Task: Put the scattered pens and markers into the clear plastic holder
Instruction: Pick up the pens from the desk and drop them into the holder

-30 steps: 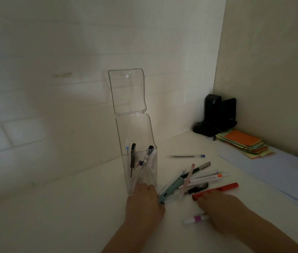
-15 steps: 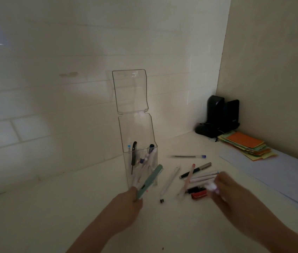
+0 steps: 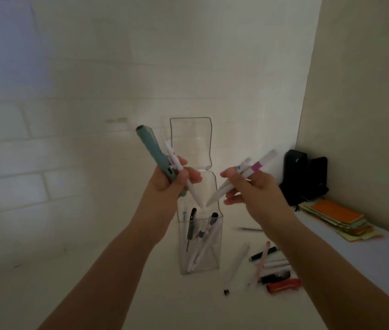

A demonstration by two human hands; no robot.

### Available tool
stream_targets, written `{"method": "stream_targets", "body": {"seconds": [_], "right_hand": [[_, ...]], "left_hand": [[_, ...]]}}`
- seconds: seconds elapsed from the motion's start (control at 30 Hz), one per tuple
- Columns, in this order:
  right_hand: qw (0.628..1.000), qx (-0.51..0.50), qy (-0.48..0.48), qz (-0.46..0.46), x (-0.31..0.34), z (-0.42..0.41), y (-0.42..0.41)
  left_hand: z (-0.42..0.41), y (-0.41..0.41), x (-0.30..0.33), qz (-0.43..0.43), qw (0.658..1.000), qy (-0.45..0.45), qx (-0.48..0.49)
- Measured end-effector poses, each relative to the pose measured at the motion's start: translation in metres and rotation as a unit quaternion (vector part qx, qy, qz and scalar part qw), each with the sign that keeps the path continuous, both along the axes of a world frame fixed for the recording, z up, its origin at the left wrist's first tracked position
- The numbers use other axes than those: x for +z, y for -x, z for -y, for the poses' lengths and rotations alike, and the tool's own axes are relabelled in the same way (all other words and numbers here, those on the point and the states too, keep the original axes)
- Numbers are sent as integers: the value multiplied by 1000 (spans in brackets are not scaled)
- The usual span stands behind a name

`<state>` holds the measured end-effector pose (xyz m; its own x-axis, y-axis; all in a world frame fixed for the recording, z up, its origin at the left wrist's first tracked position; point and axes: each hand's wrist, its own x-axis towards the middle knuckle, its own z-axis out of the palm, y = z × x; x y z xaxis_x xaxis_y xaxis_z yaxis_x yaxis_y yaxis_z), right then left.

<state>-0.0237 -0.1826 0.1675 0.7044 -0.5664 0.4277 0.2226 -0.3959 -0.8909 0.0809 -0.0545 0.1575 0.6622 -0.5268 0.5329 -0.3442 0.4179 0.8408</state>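
Left hand: your left hand (image 3: 169, 182) is raised above the holder, its fingers (image 3: 192, 173) clenched around a teal pen (image 3: 155, 153) and a white pen (image 3: 184, 177); both lean up and to the left, and the white one's tip points down toward the holder's mouth.
Right hand: your right hand (image 3: 253, 189) is up at the same height, fingers (image 3: 230, 175) grasping two white markers (image 3: 241, 179), one with a magenta band; their lower ends slant down and left, close to the tip of the white pen.
Holder: the clear plastic holder (image 3: 200, 246) stands upright on the table (image 3: 93, 294) below and between your hands, its hinged lid (image 3: 191, 141) open and standing up behind it.
In the holder: several pens (image 3: 203, 236) already lean inside, among them a dark one and white ones.
Still scattered: loose pens and markers (image 3: 263, 262) lie on the table just right of the holder, including a white one, a pinkish one, black ones and a red marker (image 3: 284, 285) nearest you; another thin pen lies farther back, partly hidden by your right wrist.
Right edge: a stack of coloured paper (image 3: 338, 220) lies near the wall corner, with a black device (image 3: 305, 177) behind it.
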Motion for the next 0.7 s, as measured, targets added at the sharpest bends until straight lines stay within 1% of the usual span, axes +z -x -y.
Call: {"method": "stream_targets", "body": {"seconds": [0.07,0.13,0.2,0.27,0.3,0.37,0.47,0.53,0.6,0.7], "right_hand": [[999,-18,21,-37,-3,-2,-18],[995,-38,58,-69,-9,-2,-32],[990,-44,66,-119,-18,1,-45],[981,-38,72,-175,-28,4,-54],[978,-35,79,-189,-32,5,-57],[979,-36,85,-181,-36,6,-60],[983,-53,115,-134,-38,5,-60],[984,-59,132,-106,-39,5,-59],[987,-55,125,-88,-40,4,-58],[984,-56,125,-111,-38,7,-58]], "left_hand": [[10,-8,-3,2,1000,-20,-4],[17,-14,-9,34,997,-65,6],[20,-19,-18,55,993,-102,26],[23,-23,-27,57,988,-133,47],[24,-24,-30,56,985,-151,60],[26,-25,-32,65,978,-183,77],[27,-21,-31,79,974,-201,65],[27,-19,-32,80,977,-188,53],[26,-17,-33,82,982,-166,49],[26,-18,-34,87,985,-141,52]]}}
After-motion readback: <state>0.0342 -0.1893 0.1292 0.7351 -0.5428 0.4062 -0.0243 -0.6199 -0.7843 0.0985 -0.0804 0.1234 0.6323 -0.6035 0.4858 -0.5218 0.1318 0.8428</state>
